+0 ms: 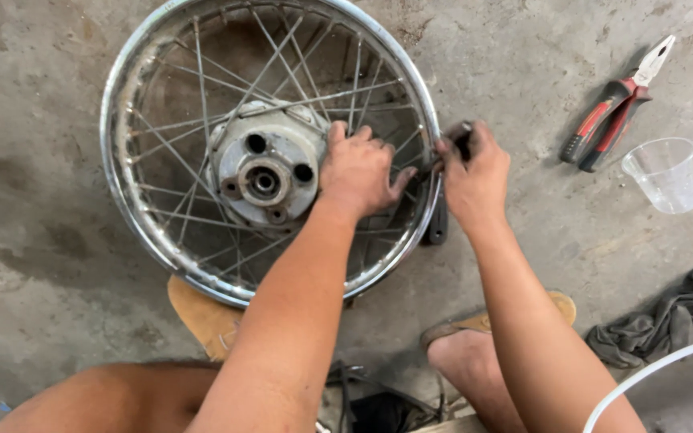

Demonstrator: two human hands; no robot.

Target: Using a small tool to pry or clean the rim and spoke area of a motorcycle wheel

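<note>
Here, chrome spoked wheel (pixel 269 144) flat on concrete; left hand (pixel 358 172) fingers gripping spokes, right hand (pixel 475 176) fingers pinching dark tool (pixel 460 138).

1 spoked wheel (pixel 266 152) at 10 o'clock; 2 hands; 1 pair of pliers (pixel 613 112) and 1 clear plastic cup (pixel 664 173) at 2 o'clock; 1 grey rag (pixel 675 317) at 4 o'clock.

Concrete floor (pixel 58 240), spoked wheel (pixel 266 148), pliers (pixel 613 116), clear plastic cup (pixel 664 174), grey rag (pixel 667 317)
</note>
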